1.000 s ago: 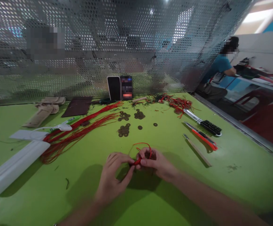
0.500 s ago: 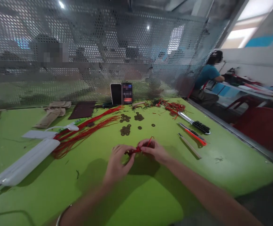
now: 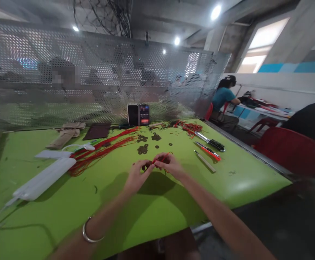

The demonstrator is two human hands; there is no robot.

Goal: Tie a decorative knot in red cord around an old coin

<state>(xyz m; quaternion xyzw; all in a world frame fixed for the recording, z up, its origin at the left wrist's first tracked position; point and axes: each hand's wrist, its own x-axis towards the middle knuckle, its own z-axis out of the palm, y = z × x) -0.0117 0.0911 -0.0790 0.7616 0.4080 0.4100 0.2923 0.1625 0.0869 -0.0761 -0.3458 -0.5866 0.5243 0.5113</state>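
Above the green table, my left hand [image 3: 138, 174] pinches a small piece of knotted red cord [image 3: 154, 162] between thumb and fingers. My right hand [image 3: 170, 166] is closed on the same cord from the other side, and a loop of it sticks up beyond the fingers. Dark round bits show at the left fingers, too small to name for sure. Just past the hands lie piles of dark round coins [image 3: 143, 148], with a few single ones to their right. A bundle of long red cords [image 3: 100, 155] stretches out on the left.
White power strip [image 3: 46, 177] at left, cloth pieces [image 3: 65, 135] behind it. Two phones [image 3: 133, 115] lean on the perforated metal screen [image 3: 97, 86]. To the right lie a brush [image 3: 213, 142], a cutter [image 3: 208, 151], a wooden-handled tool [image 3: 204, 161] and tangled red cord [image 3: 191, 127]. A person [image 3: 224, 95] sits beyond.
The camera view has tilted up and shifted right. My hands have drawn closer together around the red cord, which both still hold.
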